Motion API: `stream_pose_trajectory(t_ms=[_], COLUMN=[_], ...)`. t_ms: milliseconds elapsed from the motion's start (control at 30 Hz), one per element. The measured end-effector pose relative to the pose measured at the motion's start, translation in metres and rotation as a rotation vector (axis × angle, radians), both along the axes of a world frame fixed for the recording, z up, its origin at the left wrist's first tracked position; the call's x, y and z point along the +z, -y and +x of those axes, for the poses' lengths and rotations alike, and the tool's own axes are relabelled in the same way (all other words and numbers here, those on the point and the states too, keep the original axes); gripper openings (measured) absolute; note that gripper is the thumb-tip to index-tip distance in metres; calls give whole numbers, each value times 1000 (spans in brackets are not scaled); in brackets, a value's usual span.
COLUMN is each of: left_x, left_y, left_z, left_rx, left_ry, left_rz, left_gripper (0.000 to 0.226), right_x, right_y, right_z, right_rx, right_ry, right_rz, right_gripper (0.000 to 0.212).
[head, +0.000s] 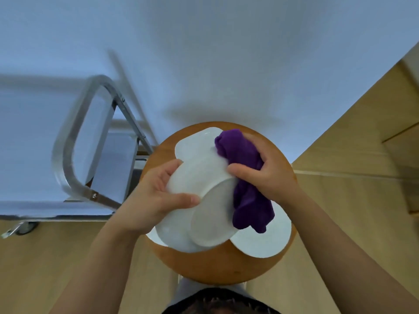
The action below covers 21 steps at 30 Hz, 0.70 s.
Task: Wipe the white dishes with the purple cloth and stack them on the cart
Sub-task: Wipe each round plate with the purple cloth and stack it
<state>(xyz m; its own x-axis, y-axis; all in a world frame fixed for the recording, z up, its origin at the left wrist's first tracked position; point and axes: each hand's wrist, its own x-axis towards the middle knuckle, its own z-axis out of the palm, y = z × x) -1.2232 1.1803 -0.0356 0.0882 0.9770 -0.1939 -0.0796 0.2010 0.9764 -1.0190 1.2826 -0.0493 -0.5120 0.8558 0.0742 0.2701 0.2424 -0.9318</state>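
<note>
- The left hand [156, 196] is gripping a smooth white dish [199, 177] by its rim, tilted above the round wooden table [215, 266].
- The right hand [269, 173] is clutching the bunched, soft purple cloth [244, 177] against the dish.
- Advisable technique: steady rim support, overlapping strokes.
- More white plates [260, 243] are lying beneath; the metal cart [74, 141] is standing nearby, left.

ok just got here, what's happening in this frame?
A person is wiping a white dish. The left hand grips it by its edge, tilted above a round wooden table; the right hand rubs the bunched purple cloth against it. More white dishes lie underneath. The metal cart stands to the left.
</note>
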Motion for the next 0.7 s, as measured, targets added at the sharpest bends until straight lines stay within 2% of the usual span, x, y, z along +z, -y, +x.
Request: stream_pose_trajectory(t_ms=[67, 133, 233, 267, 367, 433, 533, 633, 700], left_x=[4, 6, 8, 9, 13, 15, 15, 16, 22], left_y=[1, -1, -3, -3, -4, -5, -3, 5, 10], left_z=[-6, -5, 2, 4, 15, 30, 59, 68, 54], left_rx=[92, 162, 250, 282, 415, 508, 622, 591, 424], left_ry=[132, 195, 258, 286, 364, 402, 404, 375, 516], left_rz=[36, 61, 62, 65, 66, 65, 64, 25, -61], left_gripper=[42, 42, 40, 39, 47, 58, 52, 59, 68], right_x=[-1, -2, -5, -7, -12, -17, -23, -18, -9], right_y=[-2, 2, 18, 25, 46, 56, 65, 61, 48], right_z=[8, 8, 2, 1, -5, -12, -21, -11, 8], right_rx=[-76, -159, -398, -461, -605, -694, -804, -775, -662], right_ry=[-104, -132, -317, -365, -450, -588, -664, -681, -636], right_rz=[-160, -178, -243, -270, -326, -458, -609, -666, -640], right_gripper=[45, 43, 70, 73, 61, 63, 66, 58, 51])
